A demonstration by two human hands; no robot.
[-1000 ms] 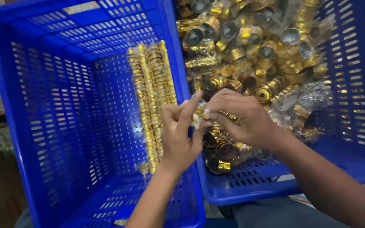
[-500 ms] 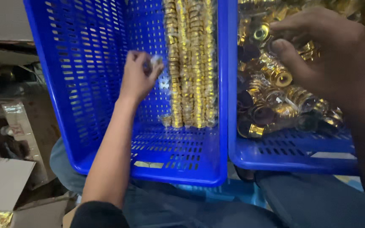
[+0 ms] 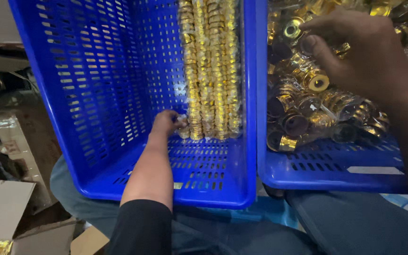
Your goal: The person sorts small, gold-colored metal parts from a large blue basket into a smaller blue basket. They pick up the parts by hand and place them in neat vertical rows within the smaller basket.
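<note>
left hand dropped to stacked rows | gold caps, shiny, wrapped

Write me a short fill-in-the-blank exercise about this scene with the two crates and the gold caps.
1. Both crates are made of ____ plastic.
2. In the left crate, the gold caps lie in neat ____.
3. The left hand sets a cap at the near end of the ____ row.
4. The right hand reaches into the loose caps in the ____ crate.

Missing words: blue; rows; leftmost; right
</note>
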